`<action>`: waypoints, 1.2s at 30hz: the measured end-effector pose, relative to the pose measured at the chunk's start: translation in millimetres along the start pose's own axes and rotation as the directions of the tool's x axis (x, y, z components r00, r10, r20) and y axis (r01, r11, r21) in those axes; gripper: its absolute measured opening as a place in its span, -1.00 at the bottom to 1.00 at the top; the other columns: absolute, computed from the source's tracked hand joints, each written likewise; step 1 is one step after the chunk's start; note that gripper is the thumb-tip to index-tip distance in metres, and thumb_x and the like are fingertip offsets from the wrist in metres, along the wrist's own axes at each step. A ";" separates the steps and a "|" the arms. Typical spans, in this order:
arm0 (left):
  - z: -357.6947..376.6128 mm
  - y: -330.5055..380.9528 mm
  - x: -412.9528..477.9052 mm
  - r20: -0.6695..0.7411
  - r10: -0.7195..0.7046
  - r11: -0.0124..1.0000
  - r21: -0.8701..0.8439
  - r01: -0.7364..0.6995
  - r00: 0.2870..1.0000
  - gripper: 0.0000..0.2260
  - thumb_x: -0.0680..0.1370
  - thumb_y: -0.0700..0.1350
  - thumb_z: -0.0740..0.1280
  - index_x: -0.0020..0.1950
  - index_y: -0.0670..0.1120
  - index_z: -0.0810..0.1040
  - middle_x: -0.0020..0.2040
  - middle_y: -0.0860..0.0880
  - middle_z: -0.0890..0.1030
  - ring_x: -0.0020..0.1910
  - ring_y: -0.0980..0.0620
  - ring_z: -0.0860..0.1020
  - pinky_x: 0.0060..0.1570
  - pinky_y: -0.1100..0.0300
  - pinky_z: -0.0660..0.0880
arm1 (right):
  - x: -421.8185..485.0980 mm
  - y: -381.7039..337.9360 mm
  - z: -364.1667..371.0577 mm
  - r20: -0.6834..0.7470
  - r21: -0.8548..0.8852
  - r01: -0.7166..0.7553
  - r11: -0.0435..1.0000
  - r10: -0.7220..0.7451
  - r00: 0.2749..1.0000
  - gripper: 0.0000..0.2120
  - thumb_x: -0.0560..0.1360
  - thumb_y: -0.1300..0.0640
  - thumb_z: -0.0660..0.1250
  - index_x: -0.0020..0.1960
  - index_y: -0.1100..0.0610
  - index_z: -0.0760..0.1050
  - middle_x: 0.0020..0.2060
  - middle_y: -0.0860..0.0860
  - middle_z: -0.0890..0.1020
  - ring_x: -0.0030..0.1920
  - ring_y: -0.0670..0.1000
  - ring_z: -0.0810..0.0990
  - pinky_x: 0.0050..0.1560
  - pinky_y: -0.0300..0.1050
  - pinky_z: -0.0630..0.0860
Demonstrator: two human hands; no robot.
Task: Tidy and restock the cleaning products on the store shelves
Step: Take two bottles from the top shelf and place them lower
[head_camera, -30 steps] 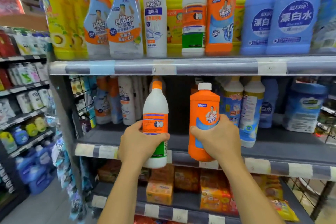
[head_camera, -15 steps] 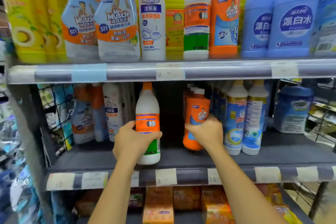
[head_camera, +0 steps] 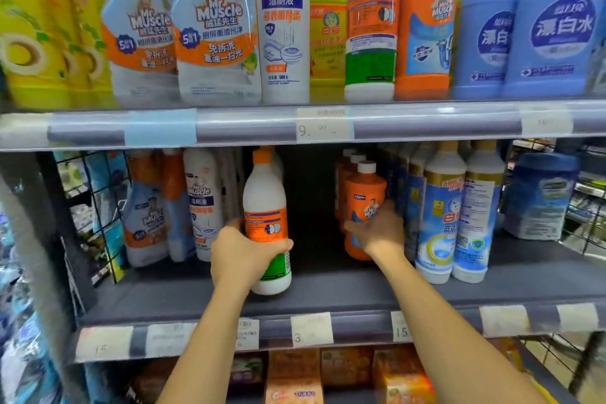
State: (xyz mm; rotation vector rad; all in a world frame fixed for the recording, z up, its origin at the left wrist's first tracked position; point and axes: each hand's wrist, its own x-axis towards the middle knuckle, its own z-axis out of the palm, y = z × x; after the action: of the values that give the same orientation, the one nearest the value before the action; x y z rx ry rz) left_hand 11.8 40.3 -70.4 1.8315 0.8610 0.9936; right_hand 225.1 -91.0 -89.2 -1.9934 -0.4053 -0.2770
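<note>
Paper price tag (head_camera: 323, 129) marked 9, blue label strip (head_camera: 160, 128), black wire grid panel (head_camera: 95, 213) at left

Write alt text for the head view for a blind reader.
A person's left hand grips a white bottle at the middle shelf, while the right hand holds an orange bottle farther back. Cleaning products fill the shelf above.

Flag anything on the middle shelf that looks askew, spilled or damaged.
Nothing looks spilled or damaged. The only oddity is an open gap on the middle shelf, between the white bottle in the left hand and the orange bottle the right hand holds. Both stand about upright.
</note>
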 end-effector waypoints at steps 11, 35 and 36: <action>11.3 -6.2 12.6 -0.035 0.040 0.999 0.004 -0.040 0.999 -0.45 0.11 0.03 0.66 0.00 0.05 0.52 -0.13 0.03 0.66 -0.15 -0.01 0.63 -0.16 0.09 0.55 | 2.3 4.1 1.3 0.038 0.077 0.005 0.997 -0.008 0.999 -0.31 0.29 0.05 0.57 0.31 0.16 0.34 0.21 0.18 0.55 0.16 0.20 0.57 -0.01 -0.09 0.42; 41.9 -22.6 71.6 -0.036 0.064 0.992 0.109 -0.060 0.997 -0.25 0.17 0.07 0.66 0.25 -0.04 0.41 0.21 -0.09 0.62 0.14 -0.13 0.61 0.11 -0.02 0.57 | -122.8 32.5 -50.6 0.555 -0.599 0.566 0.567 -0.216 0.804 -0.14 0.40 -0.51 -0.23 0.55 -0.07 0.11 0.53 0.02 0.22 0.53 0.02 0.15 0.49 -0.02 0.07; 42.6 -24.3 71.3 -0.028 0.062 0.992 0.114 -0.058 0.998 -0.24 0.17 0.06 0.67 0.26 -0.04 0.40 0.22 -0.09 0.62 0.16 -0.13 0.60 0.13 -0.03 0.56 | -123.0 33.3 -50.3 0.553 -0.600 0.567 0.565 -0.219 0.804 -0.14 0.40 -0.52 -0.24 0.56 -0.08 0.10 0.54 0.01 0.22 0.53 0.01 0.15 0.49 -0.02 0.07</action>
State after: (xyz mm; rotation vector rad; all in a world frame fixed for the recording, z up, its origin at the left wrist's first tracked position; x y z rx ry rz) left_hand 77.0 95.2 -85.3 1.9521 0.9018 1.0314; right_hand 124.9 -169.6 -139.6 -2.7797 -1.2188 -0.3317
